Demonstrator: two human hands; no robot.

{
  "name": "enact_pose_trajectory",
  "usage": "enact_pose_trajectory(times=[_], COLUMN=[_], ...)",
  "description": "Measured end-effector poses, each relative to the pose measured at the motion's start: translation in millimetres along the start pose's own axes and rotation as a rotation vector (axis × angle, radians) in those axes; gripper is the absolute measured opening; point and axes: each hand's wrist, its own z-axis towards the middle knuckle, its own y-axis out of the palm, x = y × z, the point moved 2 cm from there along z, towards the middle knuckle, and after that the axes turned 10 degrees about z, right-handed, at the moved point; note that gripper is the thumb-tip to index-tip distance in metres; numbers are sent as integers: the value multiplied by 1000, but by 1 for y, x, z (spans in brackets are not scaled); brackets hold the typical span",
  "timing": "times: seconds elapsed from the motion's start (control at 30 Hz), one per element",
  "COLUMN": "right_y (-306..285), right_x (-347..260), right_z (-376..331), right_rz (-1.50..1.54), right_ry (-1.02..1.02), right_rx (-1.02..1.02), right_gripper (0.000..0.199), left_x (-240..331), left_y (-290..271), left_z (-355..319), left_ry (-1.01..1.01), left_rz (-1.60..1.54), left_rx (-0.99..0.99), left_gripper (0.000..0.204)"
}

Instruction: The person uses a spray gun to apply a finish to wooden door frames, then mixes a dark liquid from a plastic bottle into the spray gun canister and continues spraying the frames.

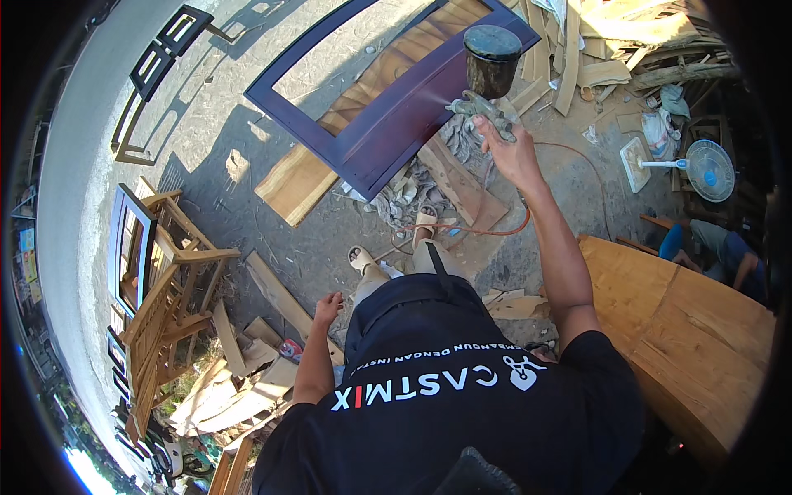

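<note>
Nearest, the left hand (pixel 328 307) hangs loose and half-curled, holding nothing. Farther off, the right hand (pixel 510 150) grips a spray gun (pixel 487 82) tightly, over the near right corner of a dark purple frame (pixel 388 124) lying on the ground.

Right hand (pixel 511 153) stretched out, gripping a spray gun (pixel 483 103) with a dark round cup on top, pointed at a dark purple door frame (pixel 388 124) lying on planks on the ground, left hand (pixel 327 307) hanging open and holding nothing, orange hose (pixel 495 232) by the feet, white fan (pixel 701 169) near the right edge
</note>
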Motion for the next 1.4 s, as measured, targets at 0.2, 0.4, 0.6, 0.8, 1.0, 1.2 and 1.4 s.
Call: enact_pose_trajectory(times=[0.2,0.4,0.6,0.8,1.0,1.2,1.4], right_y=[66,103,91,13,-76,-174,-256], right_x=[-9,14,37,42,55,81,109], right_z=[-71,-118,-129,-71,34,162,266], right_rz=[72,75,58,3,21,-33,-177], right_ry=[-18,-46,-11,61,-5,-138,-142], right_rx=[-105,-207,-71,132,237,346,411], right_gripper=[56,58,52,58,64,65,68], left_x=[-41,-80,-94,-40,12,94,182], left_y=[-30,-54,-71,-68,-11,83,130], left_z=[6,7,17,15,15,-15,-58], left_ry=[19,11,19,18,-32,-66,-89], left_rz=[0,6,65,89,83,67,171], left_rx=[-15,-43,-55,-19,5,-73,-9], left_gripper=[55,52,52,52,51,46,44])
